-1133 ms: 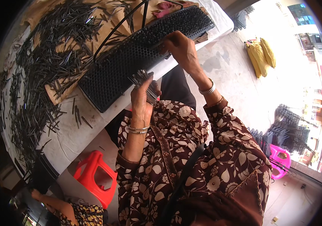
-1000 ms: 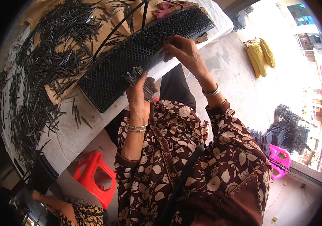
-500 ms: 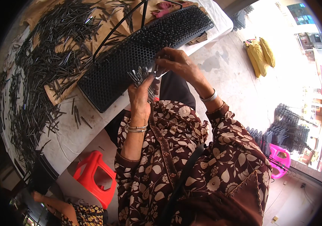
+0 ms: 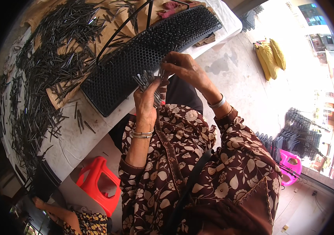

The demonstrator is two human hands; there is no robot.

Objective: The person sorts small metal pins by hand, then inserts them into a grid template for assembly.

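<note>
- Since a second ago, your right hand (image 4: 184, 68) is no longer lying across the black perforated tray (image 4: 147, 53); it is now drawn back to meet your left hand (image 4: 148, 98) at the tray's near edge.
- Your left hand, which was pressed against the tray, is now lifted slightly off it, with the bundle of thin metal pins (image 4: 145, 79) fanning out above the fist.
- Lower ends of the pins are hidden inside your left palm, so how many you are holding is hard to tell.
- Your right fingertips are pinching at the top of the bundle; whether they are already gripping a single pin is too small to make out.
- Your left hand is closing firmly around the bundle, wrist upright, bangles (image 4: 141, 134) showing on the forearm.
- Your right wrist is bending inward, a watch (image 4: 216, 103) on it, elbow folded out to the side.
- Both hands are touching, just in front of the tray's lower edge.
- Loose pins (image 4: 38, 78) are lying scattered over the table (image 4: 81, 137) to the left, many blurring together near the rim.
- Another person's hand (image 4: 42, 203) is partly cut off at the lower left, near the red stool (image 4: 96, 184).
</note>
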